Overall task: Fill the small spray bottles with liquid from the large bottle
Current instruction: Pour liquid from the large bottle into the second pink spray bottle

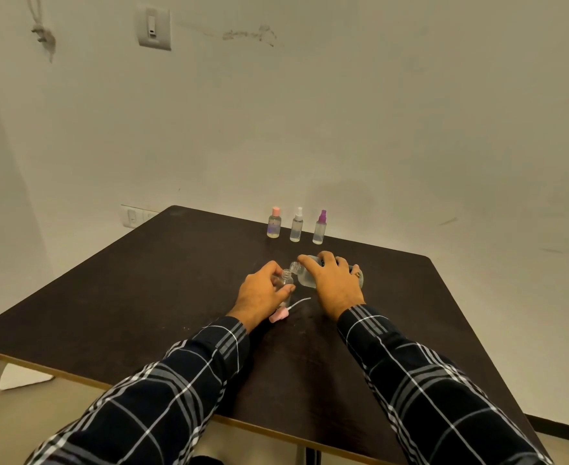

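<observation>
Left hand (261, 293) gripped small bottle (285, 280); right hand (331, 280) grasped tilted large bottle (305, 279) mid-body. Light, slick plastic, probably.

Looks like you're in a plain spare room. It could be a home or a small office, hard to say which. There's a bare off-white wall (377, 112) with scuffs and smudges, a switch plate (153, 28) up high, and a socket (131, 216) low down behind the dark laminate table (159, 280). Three small bottles (297, 226) are lined up at the table's far edge, and there's tan floor (41, 411) underneath.
</observation>
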